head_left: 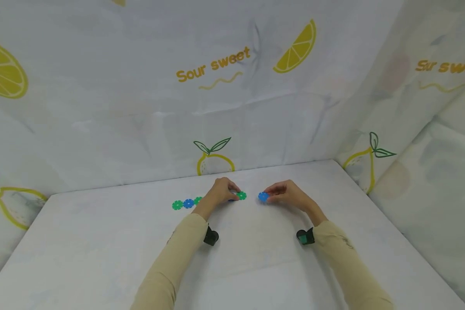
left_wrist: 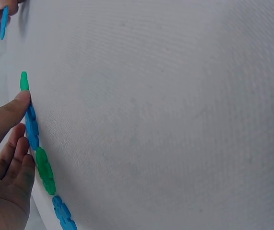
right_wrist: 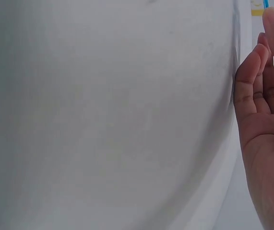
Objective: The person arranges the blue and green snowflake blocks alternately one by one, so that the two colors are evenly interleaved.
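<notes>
A row of notched flower-shaped plastic discs, green and blue by turns, lies along the back of the white table, with a green disc (head_left: 177, 205) at its left end. My left hand (head_left: 221, 189) covers the row's middle and pinches it near the right end, beside the last green disc (head_left: 242, 195). In the left wrist view, the thumb overlaps the join between that green disc (left_wrist: 24, 80) and a blue disc (left_wrist: 32, 127). Across a short gap, my right hand (head_left: 290, 193) pinches a single blue disc (head_left: 263, 196) by its edge. Only a sliver of it shows in the right wrist view.
Behind the row, a white cloth (head_left: 139, 142) printed with lemons hangs as a wall, and another side of it rises at the right. The white table (head_left: 255, 275) extends toward me under both forearms. A black wrist camera (head_left: 211, 236) sits by the left cuff.
</notes>
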A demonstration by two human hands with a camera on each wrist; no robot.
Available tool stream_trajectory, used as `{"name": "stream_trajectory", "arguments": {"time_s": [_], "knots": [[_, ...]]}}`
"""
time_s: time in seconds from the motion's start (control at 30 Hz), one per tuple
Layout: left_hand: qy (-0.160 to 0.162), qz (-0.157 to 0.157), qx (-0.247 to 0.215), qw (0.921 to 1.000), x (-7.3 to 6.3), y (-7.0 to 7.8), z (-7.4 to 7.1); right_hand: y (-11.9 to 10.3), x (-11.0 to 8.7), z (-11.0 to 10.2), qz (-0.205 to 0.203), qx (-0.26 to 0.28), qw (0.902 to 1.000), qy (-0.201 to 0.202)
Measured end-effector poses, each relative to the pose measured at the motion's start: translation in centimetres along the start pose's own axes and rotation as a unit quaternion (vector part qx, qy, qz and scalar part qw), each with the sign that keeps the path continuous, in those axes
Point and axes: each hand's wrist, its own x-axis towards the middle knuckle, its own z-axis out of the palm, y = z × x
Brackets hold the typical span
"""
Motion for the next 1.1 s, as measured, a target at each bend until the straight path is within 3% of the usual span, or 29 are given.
{"name": "stream_trajectory", "arguments": {"time_s": [0.5, 0.93, 1.1], "knots": [[-0.003, 0.002, 0.006, 1.0, 0.3, -0.1, 0.2, -0.4, 2.7, 0.3, 0.03, -0.01, 0.9994, 0.01], [-0.007, -0.01, 0.016, 0.9998, 0.3, 0.4, 0.0, -1.0, 4.1, 0.9, -0.002, -0.083, 0.9962, -0.025], [-0.013, -0.021, 0.018, 0.9995, 0.3, 0.6, 0.0, -1.2, 4.3, 1.1, 0.007, -0.113, 0.9931, -0.032]]}}
